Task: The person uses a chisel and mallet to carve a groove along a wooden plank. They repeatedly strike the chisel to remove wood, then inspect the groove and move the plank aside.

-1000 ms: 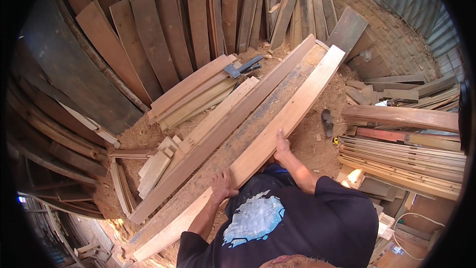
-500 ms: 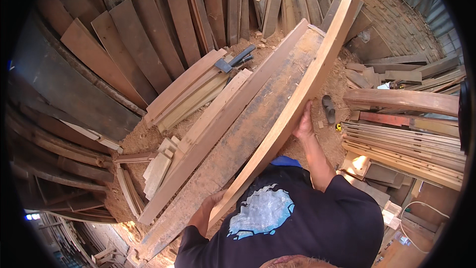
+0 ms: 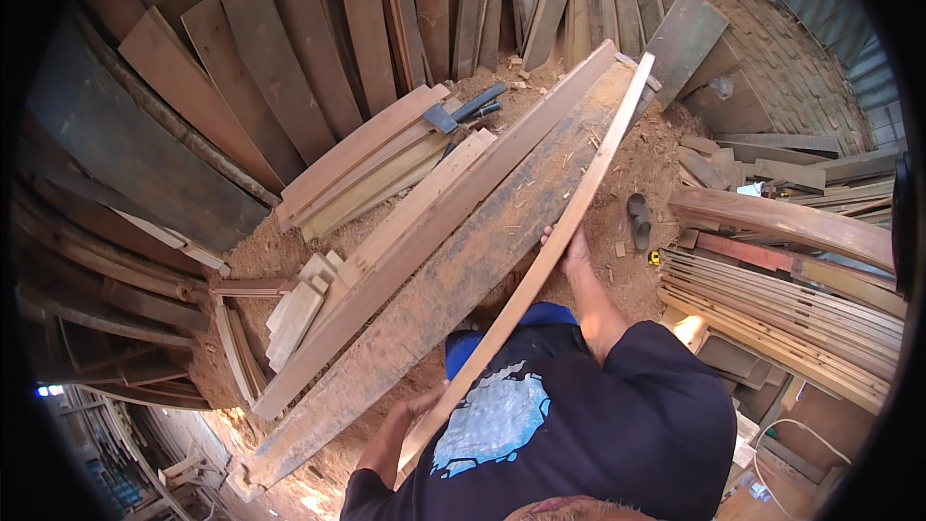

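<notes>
A long, pale wooden plank slants across the front of my body, seen mostly along its narrow face. My left hand grips it near its lower end, by my chest. Farther up, my right hand holds it around its middle, with fingertips showing over the edge. The plank's far end lies over the far right end of a rough, dusty workbench board. Along the bench's left side runs a brown squared beam. Whether the plank touches the bench is hidden.
Left of the bench lie stacked boards with a hammer on them, and short offcuts. Tall boards lean behind. At right are a dark sandal, a yellow tape measure and piled strips.
The plank's far end has come down toward the bench, and the plank has turned so its narrow face shows more. Both hands have stayed on it, shifting slightly left.
</notes>
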Demonstrator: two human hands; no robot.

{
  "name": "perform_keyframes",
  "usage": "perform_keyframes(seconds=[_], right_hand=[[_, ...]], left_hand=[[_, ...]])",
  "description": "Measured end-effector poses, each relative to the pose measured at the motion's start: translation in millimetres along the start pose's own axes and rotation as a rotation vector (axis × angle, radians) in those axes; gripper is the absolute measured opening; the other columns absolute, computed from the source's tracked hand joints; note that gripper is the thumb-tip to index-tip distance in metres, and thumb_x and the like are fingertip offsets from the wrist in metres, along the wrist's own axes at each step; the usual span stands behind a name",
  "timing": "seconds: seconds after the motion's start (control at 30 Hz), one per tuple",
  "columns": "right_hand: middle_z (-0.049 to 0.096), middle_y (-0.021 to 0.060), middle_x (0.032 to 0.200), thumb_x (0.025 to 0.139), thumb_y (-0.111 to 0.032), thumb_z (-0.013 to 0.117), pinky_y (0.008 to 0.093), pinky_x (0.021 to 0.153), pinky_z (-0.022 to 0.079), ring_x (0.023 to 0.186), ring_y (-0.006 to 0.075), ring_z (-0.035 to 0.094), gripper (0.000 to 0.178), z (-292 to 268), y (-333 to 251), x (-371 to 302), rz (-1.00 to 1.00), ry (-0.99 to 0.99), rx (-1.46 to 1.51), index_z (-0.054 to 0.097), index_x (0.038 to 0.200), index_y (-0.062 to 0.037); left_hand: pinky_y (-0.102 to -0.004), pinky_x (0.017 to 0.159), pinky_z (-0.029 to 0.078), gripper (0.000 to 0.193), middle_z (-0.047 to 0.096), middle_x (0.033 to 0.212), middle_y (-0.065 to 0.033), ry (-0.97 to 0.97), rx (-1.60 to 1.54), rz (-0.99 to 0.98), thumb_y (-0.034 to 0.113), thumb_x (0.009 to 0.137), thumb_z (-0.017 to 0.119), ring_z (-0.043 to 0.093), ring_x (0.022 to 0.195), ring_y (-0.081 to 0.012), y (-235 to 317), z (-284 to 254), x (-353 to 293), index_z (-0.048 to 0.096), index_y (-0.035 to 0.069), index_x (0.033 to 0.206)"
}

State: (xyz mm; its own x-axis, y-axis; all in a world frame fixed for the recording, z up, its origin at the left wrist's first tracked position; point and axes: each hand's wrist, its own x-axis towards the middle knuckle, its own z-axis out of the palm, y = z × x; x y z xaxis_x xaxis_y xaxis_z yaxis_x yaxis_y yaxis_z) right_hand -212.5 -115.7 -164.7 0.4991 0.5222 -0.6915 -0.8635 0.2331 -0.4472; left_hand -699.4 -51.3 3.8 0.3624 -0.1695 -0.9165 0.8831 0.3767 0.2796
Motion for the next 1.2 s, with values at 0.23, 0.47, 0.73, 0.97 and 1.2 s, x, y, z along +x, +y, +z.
perform_keyframes(seconds=[0.23,0.47,0.73,0.97,1.2], right_hand=[[0.068,0.0066,0.087,0.092,-0.066,0.058,0.0435,0.079,0.057,0.081,0.0271,0.066,0.054,64.7,-20.4,-47.4,0.043,-0.064,0.178,0.066,0.105,-0.0133],[0.063,0.0053,0.101,0.088,-0.074,0.056,0.044,0.087,0.052,0.094,0.0254,0.061,0.063,95.7,-48.2,-48.9,0.055,-0.083,0.096,0.061,0.114,-0.016],[0.065,0.0053,0.112,0.098,-0.074,0.035,0.0498,0.097,0.05,0.105,0.0269,0.062,0.066,57.9,-48.2,-14.2,0.069,0.017,-0.008,0.059,0.127,-0.0197],[0.064,0.0059,0.088,0.098,-0.066,0.045,0.0451,0.079,0.055,0.081,0.0256,0.063,0.052,50.9,-29.8,-48.8,0.041,0.208,0.039,0.061,0.099,-0.0169],[0.064,0.006,0.079,0.096,-0.066,0.048,0.0438,0.071,0.054,0.07,0.026,0.063,0.054,73.8,-6.7,-87.3,-0.043,0.232,0.109,0.061,0.09,-0.0134]], left_hand=[[-0.0349,0.106,0.044,0.085,0.064,0.133,-0.0095,0.083,-0.194,0.118,0.076,0.099,0.032,0.059,0.12,-0.0201,-76.5,-17.1,82.9,0.054,0.009,0.146],[-0.0329,0.112,0.039,0.078,0.052,0.149,-0.0076,0.03,-0.273,0.152,0.068,0.104,0.031,0.052,0.131,-0.0182,2.6,3.9,42.2,0.048,0.008,0.151],[-0.0407,0.124,0.014,0.103,0.027,0.165,-0.0114,-0.195,-0.012,0.479,0.062,0.09,0.068,0.022,0.151,-0.0244,32.8,-22.3,3.8,0.02,0.008,0.163],[-0.0404,0.122,0.022,0.099,0.035,0.16,-0.0122,-0.249,0.095,0.399,0.044,0.088,0.077,0.028,0.148,-0.0242,29.2,-57.7,-1.9,0.022,0.007,0.162],[-0.0428,0.122,0.021,0.107,0.026,0.164,-0.0204,-0.258,0.259,0.355,0.047,0.086,0.077,0.025,0.151,-0.0306,28.4,-100.9,-37.6,0.015,0.008,0.164]])
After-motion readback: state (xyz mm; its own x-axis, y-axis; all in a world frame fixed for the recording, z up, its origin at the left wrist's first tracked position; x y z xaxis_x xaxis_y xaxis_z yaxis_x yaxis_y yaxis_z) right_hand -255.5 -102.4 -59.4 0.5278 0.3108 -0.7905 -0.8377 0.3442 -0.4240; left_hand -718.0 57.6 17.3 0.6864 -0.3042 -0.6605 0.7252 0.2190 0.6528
